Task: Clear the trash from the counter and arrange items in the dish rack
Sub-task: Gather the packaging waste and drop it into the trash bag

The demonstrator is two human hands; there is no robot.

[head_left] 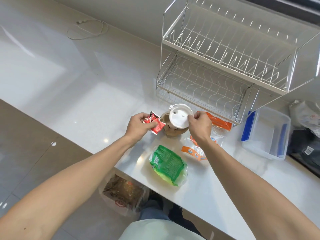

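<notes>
Head view: your right hand point(199, 125) pinches the lid point(180, 116) off the cup point(173, 131), so your left hand point(138, 125), fingers squeezing the red wrapper point(156, 126), can stuff it inside.

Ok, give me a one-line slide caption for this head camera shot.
Left hand holds a red wrapper; right hand lifts the white lid off a cup before an empty dish rack.

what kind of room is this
Most likely a home kitchen: a white counter carries a two-tier wire dish rack, a clear plastic food container and empty snack wrappers such as the green one.
</notes>
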